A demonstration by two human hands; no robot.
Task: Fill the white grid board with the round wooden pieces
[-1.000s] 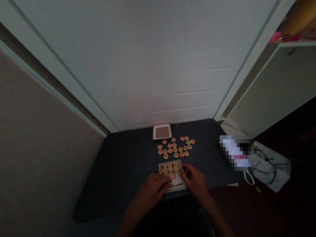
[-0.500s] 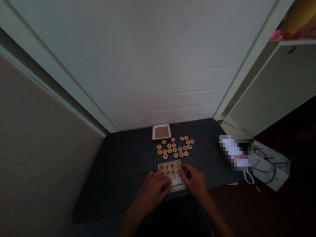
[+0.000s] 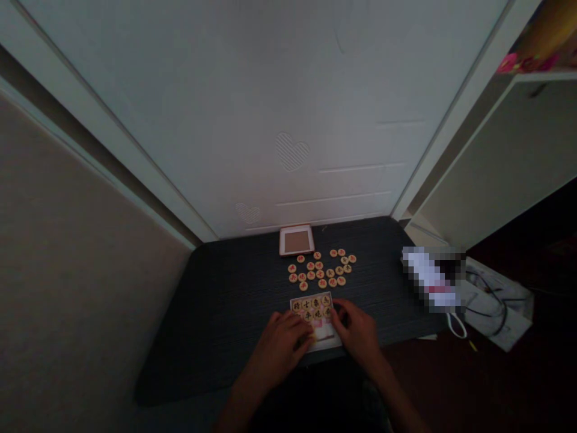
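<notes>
A shallow box (image 3: pixel 332 343) lies at the table's near edge, with rows of round black-lettered pieces (image 3: pixel 316 302) in its far part and a pale, pink-marked area nearer. My left hand (image 3: pixel 283 340) reaches over the box's left side, fingers bent together over the pieces; what they hold, if anything, is hidden. My right hand (image 3: pixel 356 329) grips the box's right edge between thumb and fingers. Beyond the box, several loose round pieces (image 3: pixel 320 273), mostly red-lettered, lie flat on the dark table.
An open box lid (image 3: pixel 296 242) lies at the back of the dark table (image 3: pixel 216 307), near the white panel (image 3: pixel 252 120). A blurred-out item (image 3: pixel 428 279) rests at the right end. Right of the table is a pale box (image 3: pixel 500 313) with a dark cord.
The left hand's fingers have shifted slightly over the pieces in the box. The right hand stays at the box's edge. The whole view has moved a little.
</notes>
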